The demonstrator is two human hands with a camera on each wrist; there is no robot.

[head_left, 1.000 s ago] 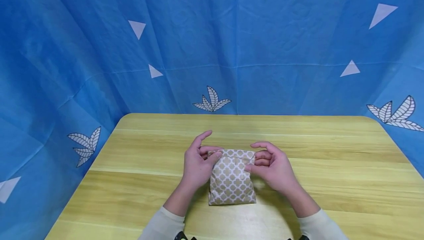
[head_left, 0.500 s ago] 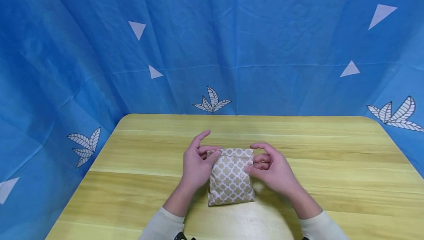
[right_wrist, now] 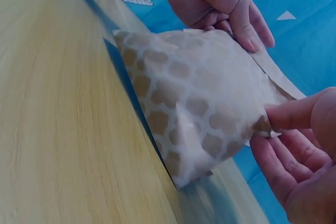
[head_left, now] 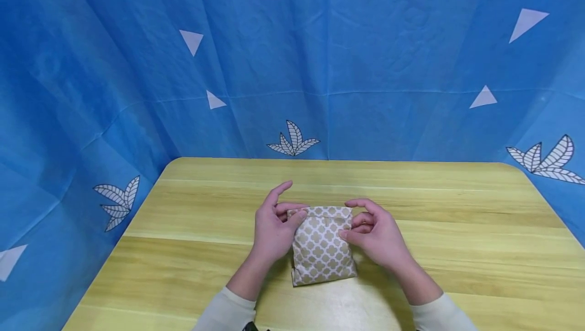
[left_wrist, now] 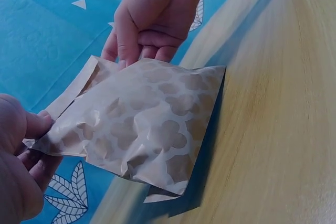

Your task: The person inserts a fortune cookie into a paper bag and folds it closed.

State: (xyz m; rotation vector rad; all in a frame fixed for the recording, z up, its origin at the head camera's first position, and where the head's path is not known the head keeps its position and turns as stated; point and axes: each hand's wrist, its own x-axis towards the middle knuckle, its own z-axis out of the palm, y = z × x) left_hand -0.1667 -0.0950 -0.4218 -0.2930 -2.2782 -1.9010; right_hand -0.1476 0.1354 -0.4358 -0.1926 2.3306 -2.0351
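Observation:
A tan paper bag (head_left: 323, 250) with a white lattice pattern, its top edge folded over, is held upright between both hands near the table's front. With thumb and fingers my left hand (head_left: 275, 224) pinches its upper left corner, the index finger raised. My right hand (head_left: 378, 232) pinches the right side edge just below the fold. In the left wrist view the bag (left_wrist: 152, 114) looks puffed and creased, its lower edge close to the tabletop. From the right wrist view, the right thumb (right_wrist: 294, 114) presses the bag's front while fingers lie behind it. The bag's contents are hidden.
A light wooden table (head_left: 183, 270) with rounded far corners spreads around the hands. Behind it and at the sides hangs a blue curtain (head_left: 388, 57) with white triangles and leaf prints.
The bag's lower end has swung slightly to the right and it now sits a little tilted. Both hands keep their hold in nearly the same place.

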